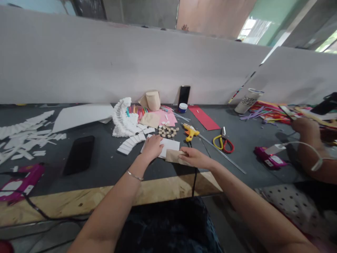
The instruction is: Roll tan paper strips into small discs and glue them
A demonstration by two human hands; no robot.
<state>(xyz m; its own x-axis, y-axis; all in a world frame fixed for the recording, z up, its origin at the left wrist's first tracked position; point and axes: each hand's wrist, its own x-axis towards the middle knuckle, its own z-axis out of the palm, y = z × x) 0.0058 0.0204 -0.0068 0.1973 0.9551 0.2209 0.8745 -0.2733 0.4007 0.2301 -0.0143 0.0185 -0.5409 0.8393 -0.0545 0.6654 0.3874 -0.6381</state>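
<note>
Craftwork on a grey table (105,165): left hand (152,147) lies open-fingered on white card (172,143); right hand (195,157) pinches brown paper (173,155) beside it. The glue gun (191,133) cord (194,182), passing under that wrist, could snag.

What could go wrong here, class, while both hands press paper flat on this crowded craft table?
The glue gun lies just beyond the right hand; if hot, its nozzle could burn a finger. Its black cord passes by that hand and off the table, so an arm might snag it. The loose wooden pieces near the left hand could scatter if knocked.
</note>
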